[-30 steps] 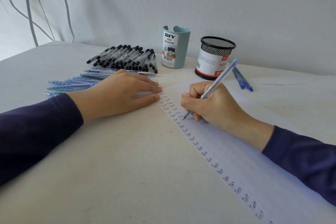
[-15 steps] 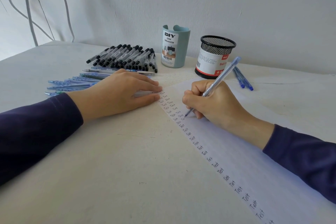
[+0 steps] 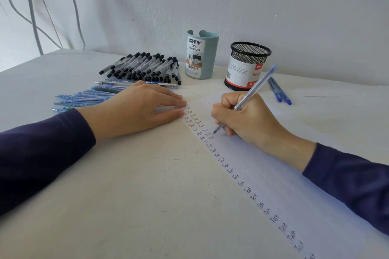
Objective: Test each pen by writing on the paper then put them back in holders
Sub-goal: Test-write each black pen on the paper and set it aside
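Nearest the viewer, the pale table carries a white sheet of paper that runs diagonally from the lower right toward the middle. A column of handwritten words, each reading "Test", follows the sheet's left edge and doubles into two columns at its far end. Two forearms in dark navy sleeves come in from either side.

The right hand rests on the paper and grips a blue pen, fingers curled round the lower barrel in a writing hold. The pen's tip meets the sheet just right of the second column, and its barrel slants up and away toward the right.

The left hand lies palm down with straight fingers and grasps nothing. Its fingertips press on the far left corner of the paper, at the top of the columns.

Behind the left hand, a spread of loose blue pens lies flat on the table, partly hidden by the hand. Farther back lies a bunch of black-capped pens, side by side. To their right stands a teal holder labelled "DIY Desk Organizer", and right of that a black mesh holder with a white and red label. Two more blue pens lie on the table just right of the mesh holder, near the paper's far edge.

A white wall closes the scene, with grey cables hanging at the left
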Tool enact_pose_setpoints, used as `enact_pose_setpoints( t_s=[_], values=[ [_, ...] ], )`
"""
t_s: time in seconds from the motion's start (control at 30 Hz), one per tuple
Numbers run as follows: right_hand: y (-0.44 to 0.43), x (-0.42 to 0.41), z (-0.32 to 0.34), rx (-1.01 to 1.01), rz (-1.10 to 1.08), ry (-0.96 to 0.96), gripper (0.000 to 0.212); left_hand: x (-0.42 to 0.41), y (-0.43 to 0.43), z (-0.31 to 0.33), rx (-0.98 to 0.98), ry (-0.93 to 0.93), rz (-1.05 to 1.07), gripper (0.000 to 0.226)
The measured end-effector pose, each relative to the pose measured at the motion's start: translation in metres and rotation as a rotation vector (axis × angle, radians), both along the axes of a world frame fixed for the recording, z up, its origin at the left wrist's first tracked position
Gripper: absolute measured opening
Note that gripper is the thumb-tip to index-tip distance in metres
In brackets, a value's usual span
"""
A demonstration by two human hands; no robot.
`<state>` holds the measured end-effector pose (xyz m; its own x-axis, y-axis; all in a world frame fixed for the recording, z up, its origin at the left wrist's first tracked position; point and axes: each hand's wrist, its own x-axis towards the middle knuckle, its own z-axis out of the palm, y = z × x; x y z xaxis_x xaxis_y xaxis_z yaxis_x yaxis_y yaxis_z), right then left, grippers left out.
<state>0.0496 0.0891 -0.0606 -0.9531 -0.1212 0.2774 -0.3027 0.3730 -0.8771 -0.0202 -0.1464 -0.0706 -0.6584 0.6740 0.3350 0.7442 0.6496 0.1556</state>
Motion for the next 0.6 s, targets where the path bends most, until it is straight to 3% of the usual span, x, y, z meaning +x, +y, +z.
enact_pose_setpoints(
  t_s=[0.1, 0.23, 0.33, 0.47, 0.6],
  values=[
    [0.006, -0.005, 0.012, -0.083, 0.006, 0.062, 0.038, -0.001, 0.000, -0.001, -0.010, -0.004, 0.009, 0.059],
    [0.033, -0.022, 0.033, -0.033, 0.100, 0.068, 0.014, -0.001, -0.001, -0.002, -0.004, -0.003, 0.011, 0.058],
    [0.054, -0.030, 0.039, -0.025, 0.132, 0.123, 0.023, -0.003, -0.001, -0.003, -0.004, 0.001, 0.009, 0.056],
    [0.067, -0.038, 0.055, -0.191, 0.085, 0.074, 0.021, -0.003, -0.001, -0.003, -0.006, 0.005, 0.010, 0.056],
    [0.080, -0.044, 0.057, 0.063, 0.102, 0.097, 0.029, -0.004, 0.000, -0.004, 0.003, 0.015, -0.002, 0.054]
  ],
)
